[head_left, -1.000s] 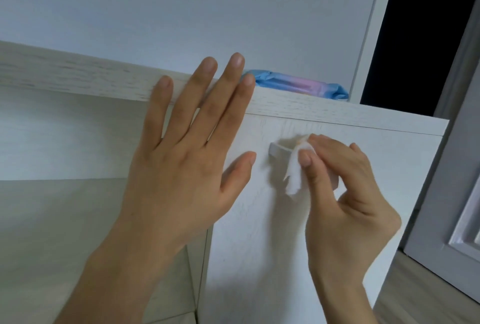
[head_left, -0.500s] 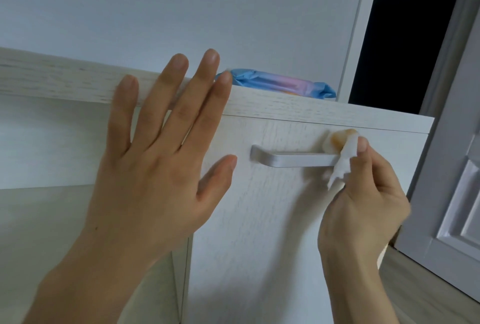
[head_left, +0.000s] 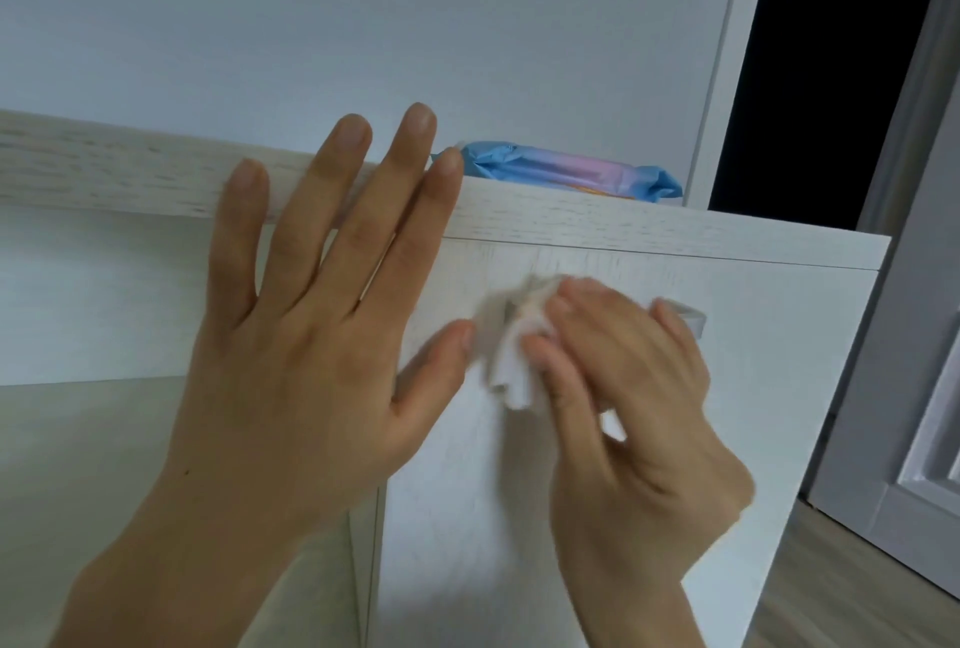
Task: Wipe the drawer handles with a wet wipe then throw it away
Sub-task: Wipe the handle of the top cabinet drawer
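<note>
1. Right hand point(head_left: 623, 387): grip closed around a bunched white wet wipe point(head_left: 511, 366), pressing it against the left end of the drawer handle point(head_left: 685, 317). The hand is motion-blurred.
2. Handle: a pale horizontal bar on the white drawer front point(head_left: 597, 517). Only its right end shows past the knuckles; the rest is hidden by hand and wipe.
3. Left hand point(head_left: 311, 351): open, fingers spread, holding nothing. Palm lies flat where the drawer front meets the open shelf bay point(head_left: 104, 309); fingertips overlap the front edge of the tabletop point(head_left: 623, 226).
4. A blue and pink soft pack point(head_left: 561, 174) lies on the tabletop against the wall point(head_left: 363, 23), behind the left fingertips.
5. Dark doorway point(head_left: 831, 65) at the right.
</note>
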